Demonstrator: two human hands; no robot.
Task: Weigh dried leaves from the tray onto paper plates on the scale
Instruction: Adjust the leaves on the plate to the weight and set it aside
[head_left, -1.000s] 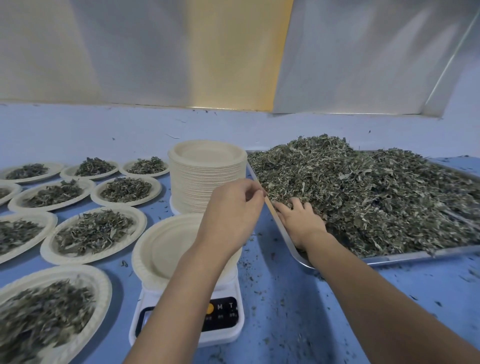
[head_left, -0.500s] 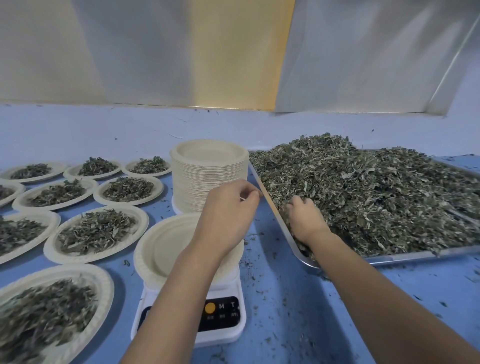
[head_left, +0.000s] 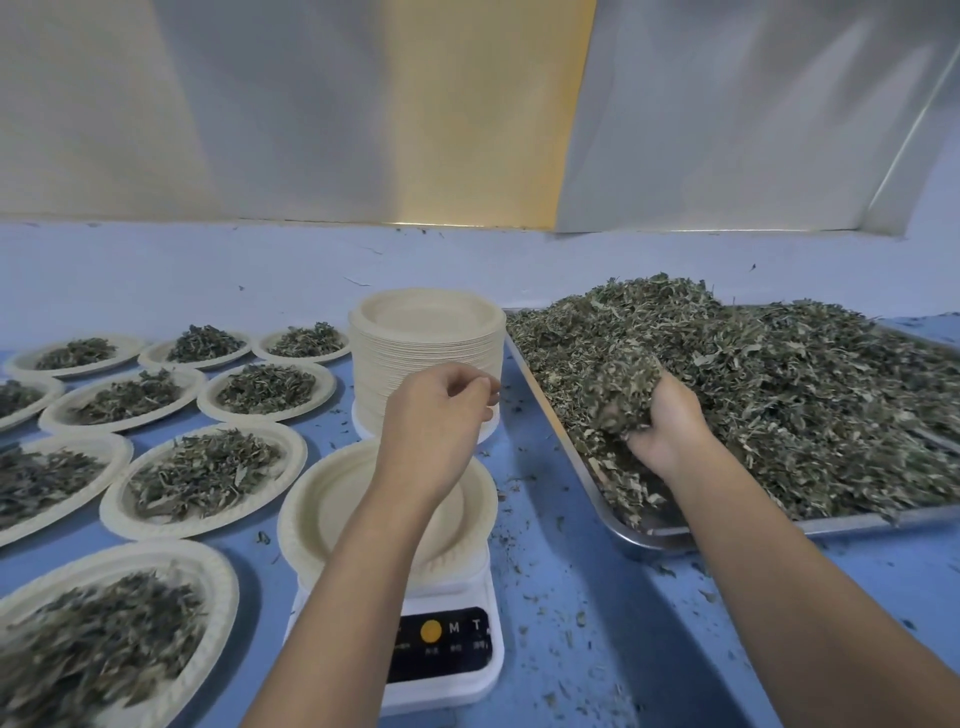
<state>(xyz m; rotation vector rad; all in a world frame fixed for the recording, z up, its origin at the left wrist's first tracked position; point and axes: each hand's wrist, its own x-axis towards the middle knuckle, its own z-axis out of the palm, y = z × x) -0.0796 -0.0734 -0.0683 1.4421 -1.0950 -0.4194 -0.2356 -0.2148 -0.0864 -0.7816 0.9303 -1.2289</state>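
Right hand (head_left: 670, 431) clamped on a clump of leaves (head_left: 621, 387) over tray (head_left: 649, 535). Left hand (head_left: 436, 415), fingers loosely curled, holds nothing, hovers over bare plate (head_left: 311, 514) on scale (head_left: 441, 675), tray at its 3 o'clock.

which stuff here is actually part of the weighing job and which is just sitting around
In use:
right hand, lifting a handful of leaves
tray of leaves
empty plate on the scale
left hand, above that plate, nothing visible in it

Lying about:
plate stack
filled plates on the left
crumbs on the table
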